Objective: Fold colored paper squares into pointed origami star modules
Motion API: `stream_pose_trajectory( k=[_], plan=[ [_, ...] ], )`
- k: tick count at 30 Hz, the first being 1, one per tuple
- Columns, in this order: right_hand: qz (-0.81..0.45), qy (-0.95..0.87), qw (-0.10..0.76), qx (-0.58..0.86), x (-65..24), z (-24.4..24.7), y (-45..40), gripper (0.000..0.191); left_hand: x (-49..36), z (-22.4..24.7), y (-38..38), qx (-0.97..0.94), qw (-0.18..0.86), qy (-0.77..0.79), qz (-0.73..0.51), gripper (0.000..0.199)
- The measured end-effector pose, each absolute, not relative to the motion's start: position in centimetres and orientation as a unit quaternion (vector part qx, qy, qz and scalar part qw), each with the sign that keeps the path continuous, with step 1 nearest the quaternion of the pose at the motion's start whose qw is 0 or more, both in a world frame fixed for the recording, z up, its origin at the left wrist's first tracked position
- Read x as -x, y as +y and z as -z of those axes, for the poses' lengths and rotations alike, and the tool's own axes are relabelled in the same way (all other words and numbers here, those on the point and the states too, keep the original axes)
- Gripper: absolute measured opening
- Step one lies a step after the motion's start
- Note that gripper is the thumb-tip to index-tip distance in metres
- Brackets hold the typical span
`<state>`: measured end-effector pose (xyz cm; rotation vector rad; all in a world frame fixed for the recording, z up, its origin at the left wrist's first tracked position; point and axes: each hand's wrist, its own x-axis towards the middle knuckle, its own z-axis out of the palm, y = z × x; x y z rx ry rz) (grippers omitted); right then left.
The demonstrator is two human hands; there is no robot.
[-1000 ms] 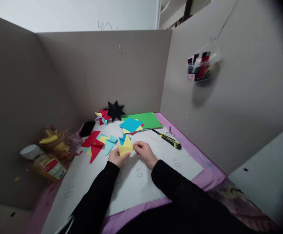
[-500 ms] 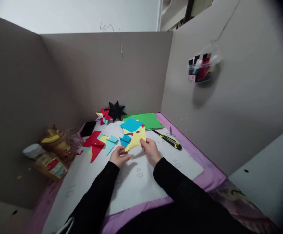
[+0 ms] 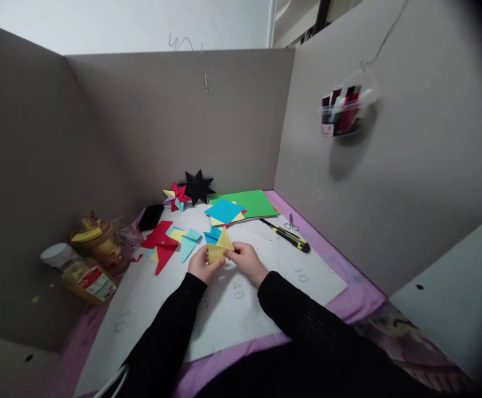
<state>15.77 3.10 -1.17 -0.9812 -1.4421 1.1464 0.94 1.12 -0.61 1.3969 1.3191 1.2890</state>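
Between my hands, over the white sheet, is a yellow folded paper with one point upward. My left hand pinches its left side, and my right hand pinches its right side. Just behind it lies a blue folded piece, partly hidden. To the left are a light-blue folded piece and a red folded piece, with a flat red paper behind. A blue square rests on yellow paper at the back.
Green paper, a yellow-black cutter and small scissors lie back right. A multicoloured star and black star stand at the back wall. A phone and glue bottle are left.
The yellow paper has turned and come lower, its folded point now upward. My left hand has taken hold of its left side, and my right hand has moved slightly left.
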Motion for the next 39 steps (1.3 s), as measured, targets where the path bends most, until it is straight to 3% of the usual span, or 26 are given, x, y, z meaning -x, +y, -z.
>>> stream_pose_trajectory(
  k=[7, 22, 30, 34, 39],
  plan=[
    [-0.475, -0.552, 0.536, 0.427, -16.5, 1.2, 3.8, 0.03, -0.3, 0.9, 1.4, -0.512, 0.487, 0.51, -0.491, 0.049],
    [-0.528, -0.435, 0.596, 0.421, -17.9, 1.9, 5.8, 0.035, 1.6, 2.0, 2.1, -0.537, 0.453, 0.547, -0.456, 0.048],
    [-0.545, -0.422, 0.582, 0.432, -18.0, 1.4, 5.6, 0.036, 1.6, 1.6, 2.4, -0.591, 0.44, 0.527, -0.423, 0.051],
    [-0.519, -0.5, 0.544, 0.43, -17.1, 1.6, 4.7, 0.034, 1.0, 1.2, 2.2, -0.62, 0.399, 0.524, -0.425, 0.049],
    [-0.475, -0.604, 0.492, 0.409, -15.5, 1.8, 3.2, 0.029, 0.0, 1.3, 1.6, -0.572, 0.437, 0.487, -0.495, 0.048]
  ],
)
